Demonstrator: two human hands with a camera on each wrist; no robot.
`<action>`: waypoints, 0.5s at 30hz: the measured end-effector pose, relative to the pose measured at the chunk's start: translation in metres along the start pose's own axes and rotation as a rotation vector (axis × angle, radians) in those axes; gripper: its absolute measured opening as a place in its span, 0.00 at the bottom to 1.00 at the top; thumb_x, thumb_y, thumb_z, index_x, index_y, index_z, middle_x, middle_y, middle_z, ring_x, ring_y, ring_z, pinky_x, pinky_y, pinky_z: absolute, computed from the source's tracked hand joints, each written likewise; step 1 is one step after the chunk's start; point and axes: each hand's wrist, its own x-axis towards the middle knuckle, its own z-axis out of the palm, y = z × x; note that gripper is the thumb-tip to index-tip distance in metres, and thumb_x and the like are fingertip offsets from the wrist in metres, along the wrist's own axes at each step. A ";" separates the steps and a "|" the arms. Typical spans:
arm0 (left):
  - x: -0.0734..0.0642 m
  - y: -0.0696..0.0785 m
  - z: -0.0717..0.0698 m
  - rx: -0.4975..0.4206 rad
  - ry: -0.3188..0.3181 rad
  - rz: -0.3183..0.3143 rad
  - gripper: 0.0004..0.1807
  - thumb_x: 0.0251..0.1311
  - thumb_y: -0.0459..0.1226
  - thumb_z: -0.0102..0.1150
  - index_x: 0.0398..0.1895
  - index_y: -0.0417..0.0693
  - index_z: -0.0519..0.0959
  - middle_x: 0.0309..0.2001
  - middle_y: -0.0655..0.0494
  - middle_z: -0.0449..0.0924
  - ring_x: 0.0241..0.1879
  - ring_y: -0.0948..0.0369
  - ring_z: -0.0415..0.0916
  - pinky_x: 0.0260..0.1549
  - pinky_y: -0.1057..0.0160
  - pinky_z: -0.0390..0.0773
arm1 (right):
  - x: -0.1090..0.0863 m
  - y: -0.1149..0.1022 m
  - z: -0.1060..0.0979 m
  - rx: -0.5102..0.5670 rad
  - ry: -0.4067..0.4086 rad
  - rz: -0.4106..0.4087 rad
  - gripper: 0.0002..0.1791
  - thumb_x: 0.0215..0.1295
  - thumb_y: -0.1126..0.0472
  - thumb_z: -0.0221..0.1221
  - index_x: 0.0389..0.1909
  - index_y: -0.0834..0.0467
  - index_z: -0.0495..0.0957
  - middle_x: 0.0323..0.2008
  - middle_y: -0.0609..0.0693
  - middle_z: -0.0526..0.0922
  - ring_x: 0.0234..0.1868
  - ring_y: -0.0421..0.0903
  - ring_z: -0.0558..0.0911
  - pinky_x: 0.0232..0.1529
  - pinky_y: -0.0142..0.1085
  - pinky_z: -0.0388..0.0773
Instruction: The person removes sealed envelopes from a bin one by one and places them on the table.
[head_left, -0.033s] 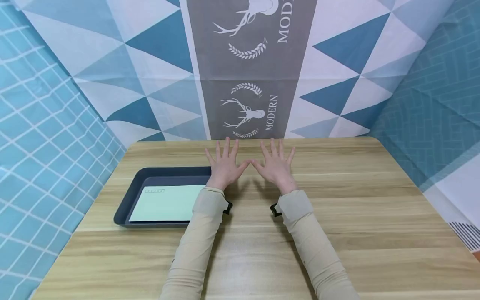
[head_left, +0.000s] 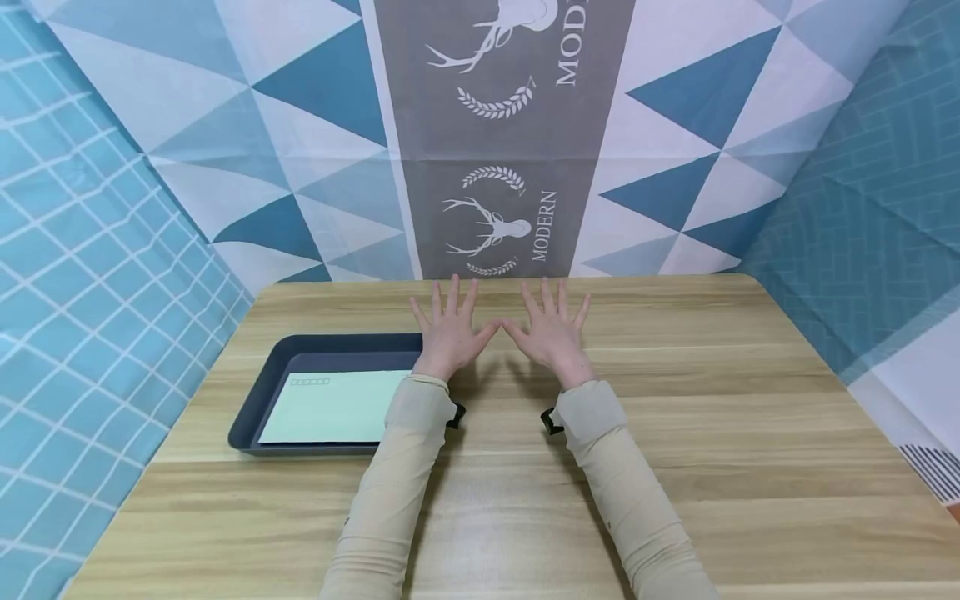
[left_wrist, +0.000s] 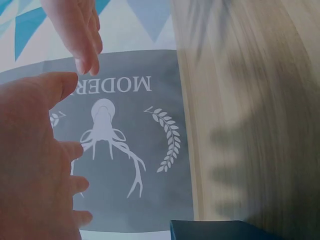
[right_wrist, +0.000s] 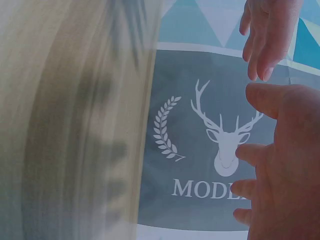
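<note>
Both hands are held out side by side above the far part of the wooden table (head_left: pixel 675 467), fingers straight and spread, holding nothing. The left hand (head_left: pixel 451 333) has its back to the head camera, and its wrist lies beside the right end of a dark tray (head_left: pixel 251 417). Inside that tray is a pale green sheet (head_left: pixel 330 408) with a row of small boxes printed at its top left; the left sleeve hides its right end. The right hand (head_left: pixel 551 337) mirrors the left, thumb tips touching or nearly so. In the left wrist view, shadows of fingers fall on the wood.
A patterned cloth backdrop (head_left: pixel 510 133) with deer heads and triangles rises behind the table's far edge. Blue checked cloth (head_left: pixel 97 275) hangs at the left, and teal cloth (head_left: pixel 862 208) at the right. A black strap (head_left: pixel 552 421) shows at the right wrist.
</note>
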 end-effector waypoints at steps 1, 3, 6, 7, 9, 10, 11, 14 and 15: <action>0.000 0.000 0.000 0.005 -0.004 -0.001 0.42 0.58 0.66 0.33 0.71 0.63 0.36 0.73 0.53 0.28 0.69 0.46 0.22 0.59 0.35 0.22 | 0.000 0.000 0.000 -0.002 -0.002 0.000 0.41 0.61 0.31 0.36 0.71 0.46 0.41 0.71 0.55 0.37 0.70 0.57 0.31 0.59 0.64 0.22; 0.000 0.001 -0.001 0.004 -0.011 -0.003 0.42 0.58 0.65 0.33 0.71 0.64 0.36 0.72 0.53 0.28 0.69 0.46 0.21 0.58 0.35 0.21 | 0.000 0.001 -0.001 0.003 0.002 0.000 0.41 0.61 0.32 0.36 0.71 0.46 0.41 0.71 0.55 0.36 0.70 0.57 0.31 0.59 0.64 0.21; 0.000 0.001 -0.003 0.002 -0.027 -0.005 0.41 0.59 0.65 0.32 0.71 0.64 0.35 0.72 0.53 0.28 0.69 0.46 0.21 0.58 0.35 0.21 | 0.001 0.002 -0.002 0.010 0.009 -0.001 0.41 0.62 0.32 0.37 0.71 0.47 0.42 0.71 0.55 0.36 0.70 0.57 0.31 0.59 0.64 0.21; 0.000 0.000 -0.005 0.000 -0.032 -0.008 0.41 0.59 0.65 0.32 0.71 0.63 0.36 0.73 0.53 0.29 0.70 0.46 0.23 0.59 0.35 0.22 | 0.001 0.002 -0.003 0.010 0.013 -0.002 0.40 0.62 0.33 0.37 0.71 0.47 0.42 0.71 0.55 0.36 0.70 0.57 0.31 0.60 0.64 0.21; -0.001 0.000 -0.008 -0.017 -0.036 -0.013 0.40 0.60 0.64 0.33 0.72 0.61 0.39 0.73 0.51 0.35 0.70 0.45 0.30 0.60 0.35 0.26 | 0.001 0.001 -0.004 0.016 0.024 -0.001 0.40 0.62 0.34 0.38 0.71 0.47 0.43 0.72 0.55 0.39 0.71 0.58 0.34 0.60 0.63 0.21; -0.001 0.000 -0.009 -0.023 -0.039 -0.016 0.40 0.60 0.63 0.33 0.72 0.58 0.42 0.72 0.49 0.39 0.70 0.45 0.35 0.61 0.35 0.31 | 0.001 0.000 -0.004 0.018 0.032 0.000 0.40 0.63 0.34 0.38 0.71 0.48 0.44 0.71 0.56 0.41 0.71 0.58 0.36 0.60 0.63 0.21; -0.002 -0.001 -0.011 -0.030 -0.042 -0.020 0.40 0.61 0.63 0.33 0.72 0.55 0.45 0.71 0.48 0.44 0.69 0.45 0.42 0.62 0.36 0.37 | 0.001 0.000 -0.005 0.019 0.040 0.000 0.39 0.63 0.35 0.38 0.71 0.48 0.45 0.71 0.56 0.45 0.71 0.58 0.40 0.61 0.63 0.22; -0.005 -0.005 -0.017 -0.025 -0.061 -0.032 0.37 0.62 0.60 0.35 0.68 0.48 0.55 0.66 0.45 0.59 0.63 0.45 0.59 0.60 0.41 0.55 | 0.000 -0.003 -0.005 0.026 0.074 -0.008 0.36 0.64 0.38 0.41 0.69 0.52 0.52 0.67 0.56 0.58 0.68 0.57 0.55 0.63 0.62 0.26; -0.007 -0.007 -0.019 -0.016 -0.073 -0.034 0.36 0.63 0.59 0.37 0.67 0.47 0.58 0.64 0.45 0.63 0.60 0.46 0.64 0.58 0.43 0.61 | 0.000 -0.005 -0.005 0.027 0.092 -0.013 0.34 0.65 0.40 0.43 0.67 0.53 0.57 0.64 0.56 0.65 0.64 0.58 0.62 0.64 0.61 0.33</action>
